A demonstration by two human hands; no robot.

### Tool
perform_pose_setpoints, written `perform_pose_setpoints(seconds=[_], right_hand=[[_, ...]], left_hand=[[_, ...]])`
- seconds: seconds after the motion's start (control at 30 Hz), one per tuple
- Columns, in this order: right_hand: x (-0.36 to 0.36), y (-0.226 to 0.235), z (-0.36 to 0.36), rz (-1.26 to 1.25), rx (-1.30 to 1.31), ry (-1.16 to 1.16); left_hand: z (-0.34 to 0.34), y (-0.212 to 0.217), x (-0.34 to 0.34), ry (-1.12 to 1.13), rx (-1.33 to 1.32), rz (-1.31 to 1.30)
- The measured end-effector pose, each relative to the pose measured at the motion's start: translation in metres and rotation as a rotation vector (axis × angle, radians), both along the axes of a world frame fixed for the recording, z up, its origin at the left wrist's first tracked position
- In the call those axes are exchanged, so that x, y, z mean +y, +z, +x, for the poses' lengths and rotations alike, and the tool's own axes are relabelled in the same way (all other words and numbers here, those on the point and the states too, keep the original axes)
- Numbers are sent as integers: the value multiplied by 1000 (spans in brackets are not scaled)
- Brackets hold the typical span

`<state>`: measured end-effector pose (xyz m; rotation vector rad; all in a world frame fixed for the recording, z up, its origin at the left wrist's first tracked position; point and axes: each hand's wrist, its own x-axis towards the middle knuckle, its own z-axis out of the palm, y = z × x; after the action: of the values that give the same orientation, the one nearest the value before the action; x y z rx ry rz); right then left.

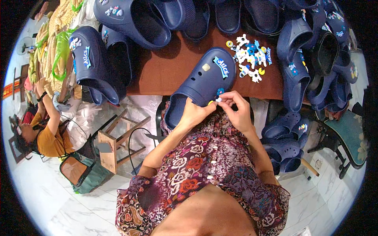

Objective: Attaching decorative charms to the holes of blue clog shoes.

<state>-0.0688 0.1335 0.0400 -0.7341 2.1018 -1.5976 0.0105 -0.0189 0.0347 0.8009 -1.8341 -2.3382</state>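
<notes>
A navy foam clog [197,84] lies tilted at the table's near edge, its toe pointing away to the right. My left hand [197,114] is closed on the clog's near side by the heel opening. At the clog's side, my right hand [237,111] pinches a small white charm [219,100]. A blue flower charm [220,91] sits on the clog just beyond those fingertips, with a bit of yellow beside my left thumb. Across the toe is a lettered banner charm [221,67], near a pale square charm [206,67] and open holes.
Loose white, blue and yellow charms [252,55] are piled right of the clog on the brown tabletop [157,72]. Navy clogs [149,23] line the far, left and right sides. More clogs [283,135] are stacked below right. A wooden stool [114,145] and a seated person [51,133] are at left.
</notes>
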Motion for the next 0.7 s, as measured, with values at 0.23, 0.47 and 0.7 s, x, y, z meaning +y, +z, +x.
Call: perform_pose_setpoints(seconds=[0.23,0.47,0.7], right_hand=[[-3,-3,2,-8,-6,-41],[-4,-12,2,-18,-137,-115],[-7,-15,-2,-106,-380,-107]], left_hand=[[3,0,-4,-30,13,27],[6,2,-1,-21,11,-67],[9,-7,0,14,23,-127]])
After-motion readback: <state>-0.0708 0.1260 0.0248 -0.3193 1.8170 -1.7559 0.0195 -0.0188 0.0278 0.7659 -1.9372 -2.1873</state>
